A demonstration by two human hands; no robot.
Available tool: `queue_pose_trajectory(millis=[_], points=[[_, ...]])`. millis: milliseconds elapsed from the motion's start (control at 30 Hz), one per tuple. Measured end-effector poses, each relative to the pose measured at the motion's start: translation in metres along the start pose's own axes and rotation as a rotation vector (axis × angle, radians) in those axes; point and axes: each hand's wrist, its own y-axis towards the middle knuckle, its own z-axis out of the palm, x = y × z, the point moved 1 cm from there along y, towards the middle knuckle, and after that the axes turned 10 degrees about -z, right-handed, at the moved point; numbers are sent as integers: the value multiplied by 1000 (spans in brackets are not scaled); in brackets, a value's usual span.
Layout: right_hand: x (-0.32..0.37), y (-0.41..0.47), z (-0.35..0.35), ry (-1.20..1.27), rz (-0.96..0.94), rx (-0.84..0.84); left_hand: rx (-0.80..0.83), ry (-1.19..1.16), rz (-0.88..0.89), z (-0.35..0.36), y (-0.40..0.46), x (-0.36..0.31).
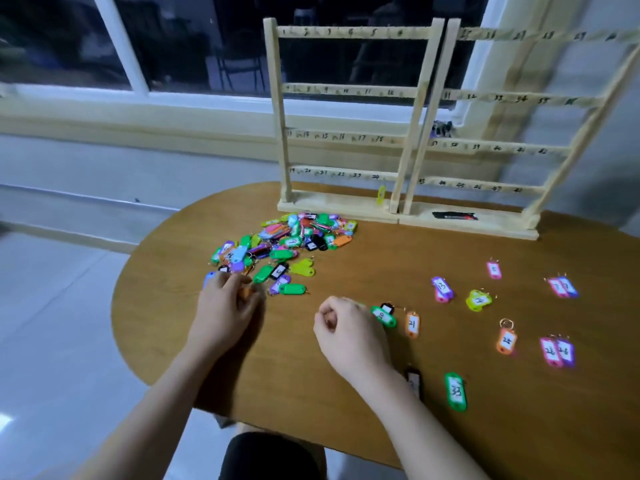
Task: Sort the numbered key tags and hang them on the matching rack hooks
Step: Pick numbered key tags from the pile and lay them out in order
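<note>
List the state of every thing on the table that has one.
Left hand: fingers curled at the pile's edge.
Right hand: curled, grip unclear.
Tag pile: heaped, unsorted.
Sorted tags: laid flat, spread apart.
Yellow tag: hanging on the left rack.
Right rack: no tags visible.

On a brown wooden table (311, 375) lies a pile of coloured key tags (287, 244), left of centre. The left hand (227, 308) rests at the pile's near edge, fingers curled among the tags; what it holds cannot be told. The right hand (346, 327) is loosely fisted just beside a green tag (383, 316) and an orange tag marked 21 (412, 324). More tags lie spread to the right, among them a green 33 (455, 391) and an orange 24 (506, 341). At the table's far edge stand 2 wooden racks (349, 126) with numbered rails; 1 yellow tag (381, 195) hangs under the lowest rail.
</note>
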Motion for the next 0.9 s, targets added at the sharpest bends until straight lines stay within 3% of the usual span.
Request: queue_pose_trajectory(millis=[133,267,433,567,700,900], points=[[13,39,32,-73,6,56,7,-71,-2,-3,-4,-3],[10,59,60,-234,-30,-21,92,-261,-111,-12,2,1],[6,60,72,-242,-52,-98,122,-188,-23,-10,4,4],[-3,56,73,-115,-80,-233,129,-140,16,-5,4,6],[-15,56,70,136,-1,-232,123,-141,45,-4,5,7],[-12,57,69,169,46,-190,197,-131,60,-7,4,8]])
